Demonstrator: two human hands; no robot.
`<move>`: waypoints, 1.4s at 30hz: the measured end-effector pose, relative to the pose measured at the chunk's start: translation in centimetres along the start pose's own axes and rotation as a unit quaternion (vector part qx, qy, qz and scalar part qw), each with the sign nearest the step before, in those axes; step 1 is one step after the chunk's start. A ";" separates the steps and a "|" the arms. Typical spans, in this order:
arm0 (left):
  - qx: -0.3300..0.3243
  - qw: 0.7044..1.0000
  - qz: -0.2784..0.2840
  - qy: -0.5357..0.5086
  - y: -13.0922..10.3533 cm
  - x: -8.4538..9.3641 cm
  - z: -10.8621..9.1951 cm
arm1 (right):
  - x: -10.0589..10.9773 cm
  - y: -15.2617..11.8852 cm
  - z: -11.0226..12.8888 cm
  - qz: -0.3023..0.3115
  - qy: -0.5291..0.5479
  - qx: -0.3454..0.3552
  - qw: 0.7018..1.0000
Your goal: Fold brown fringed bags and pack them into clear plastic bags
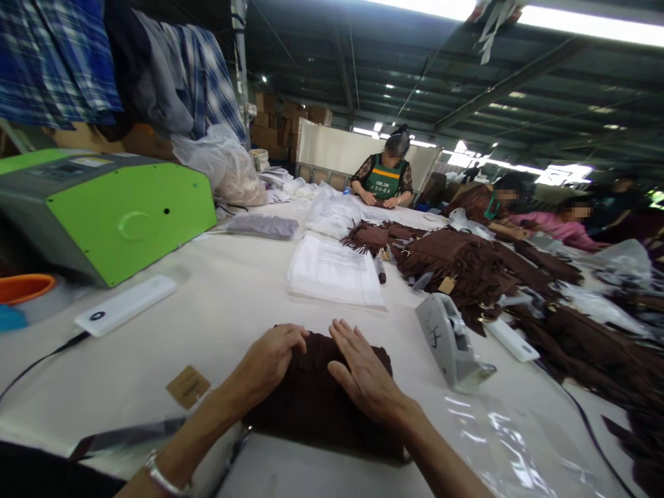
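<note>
A folded dark brown fabric piece (pixel 316 404) lies flat on the white table in front of me. My left hand (pixel 277 353), a silver bangle on its wrist, has its fingers bent over the top left edge of the fabric, thumb and fingertips closed on it. Flat on the upper right part rests my right hand (pixel 363 373), fingers stretched out and pressing the cloth. Left of the fabric lies a brown card tag (pixel 187 386), near a narrow clear plastic strip (pixel 132 436). The underside of the bundle is hidden.
A grey tape dispenser (pixel 449 342) and clear plastic bags (pixel 519 443) lie to the right, beside piled brown fringed pieces (pixel 456 259). White sheets (pixel 335 273) lie ahead. A green machine (pixel 129 214) and white power bank (pixel 127 304) stand left. Co-workers (pixel 386 176) work across the table.
</note>
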State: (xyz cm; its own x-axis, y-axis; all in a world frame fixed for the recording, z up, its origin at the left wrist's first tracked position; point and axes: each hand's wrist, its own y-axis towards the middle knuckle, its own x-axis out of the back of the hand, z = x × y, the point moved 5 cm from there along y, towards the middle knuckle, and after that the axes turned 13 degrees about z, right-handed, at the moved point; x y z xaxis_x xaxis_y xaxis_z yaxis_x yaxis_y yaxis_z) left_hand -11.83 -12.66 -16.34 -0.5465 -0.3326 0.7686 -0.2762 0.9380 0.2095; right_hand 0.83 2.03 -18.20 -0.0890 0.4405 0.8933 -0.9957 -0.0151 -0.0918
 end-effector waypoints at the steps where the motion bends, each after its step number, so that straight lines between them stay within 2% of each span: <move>1: 0.017 0.999 -0.027 -0.003 -0.8 1.2 0.3 | -0.6 0.5 0.7 0.023 -0.008 0.008 1.000; 4: 0.106 0.987 -0.118 0.010 -4.4 5.0 2.7 | -2.0 1.0 2.2 0.091 -0.029 0.035 0.995; 7: 0.244 0.953 -0.170 0.052 -9.4 7.8 6.5 | -2.5 0.7 2.5 0.088 -0.042 0.048 0.994; 9: 0.330 0.930 -0.146 0.071 -12.4 8.3 8.8 | -2.7 0.6 2.4 0.062 -0.053 0.056 0.995; 11: 0.377 0.919 -0.092 0.073 -14.6 7.7 10.3 | -3.5 0.7 2.5 0.057 -0.068 0.075 0.993; 14: 0.367 0.925 -0.015 0.098 -15.6 6.2 10.7 | -4.8 0.8 2.8 0.085 -0.081 0.096 0.988; 16: 0.346 0.928 0.015 0.141 -15.4 5.7 10.1 | -4.9 0.8 3.1 0.093 -0.077 0.093 0.988; 19: 0.347 0.918 0.045 0.187 -14.7 5.8 9.6 | -4.2 0.8 3.4 0.071 -0.071 0.068 0.993; 25: 0.360 0.921 0.097 0.115 -13.9 6.8 10.7 | -4.6 1.1 3.5 0.090 -0.073 0.054 0.992; 28: 0.357 0.923 0.105 0.095 -13.7 7.1 10.5 | -4.2 1.0 3.5 0.090 -0.050 0.049 0.993; 30: 0.347 0.930 0.095 0.075 -13.0 7.4 9.2 | -3.8 0.9 3.5 0.085 -0.027 0.052 0.995; 32: 0.322 0.943 0.065 0.043 -11.6 7.7 6.9 | -3.5 0.8 3.3 0.074 0.003 0.054 0.996; 34: 0.287 0.957 0.031 0.019 -9.6 7.6 4.1 | -3.4 0.7 2.9 0.061 0.041 0.047 0.996; 37: 0.258 0.965 0.008 0.050 -6.1 6.6 0.7 | -3.2 0.6 1.9 0.032 0.112 0.016 0.993; 39: 0.243 0.968 0.003 0.058 -4.1 5.5 -0.2 | -2.8 0.4 1.4 0.000 0.157 0.000 0.988; 42: 0.190 0.981 0.024 -0.035 -1.9 4.0 0.0 | -1.7 0.2 1.2 -0.065 0.228 -0.018 0.971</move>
State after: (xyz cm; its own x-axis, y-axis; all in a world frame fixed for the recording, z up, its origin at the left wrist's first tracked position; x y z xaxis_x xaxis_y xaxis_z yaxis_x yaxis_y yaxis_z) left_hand -13.48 -15.74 -13.69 -0.6149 -0.3074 0.7262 -0.5160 0.8532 -0.0758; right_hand 0.71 0.24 -19.23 0.0663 0.7889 0.6109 -0.9953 0.0953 -0.0150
